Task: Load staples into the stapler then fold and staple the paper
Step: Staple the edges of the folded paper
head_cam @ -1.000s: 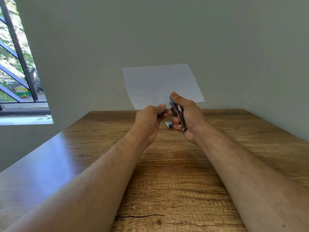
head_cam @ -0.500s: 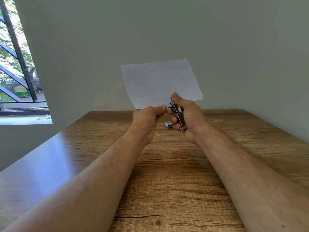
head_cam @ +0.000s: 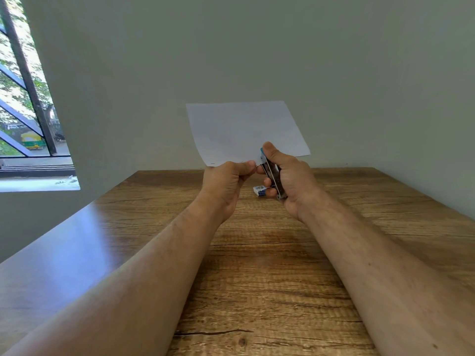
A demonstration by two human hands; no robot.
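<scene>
Above the wooden table (head_cam: 270, 278), left hand (head_cam: 226, 183) pinching the paper's (head_cam: 244, 129) lower edge, right hand (head_cam: 288, 176) gripping the stapler (head_cam: 271, 176) (nose at that same edge). Just beyond on the table, 1 small staple box (head_cam: 259, 190). Farther left, window (head_cam: 25, 98).
</scene>
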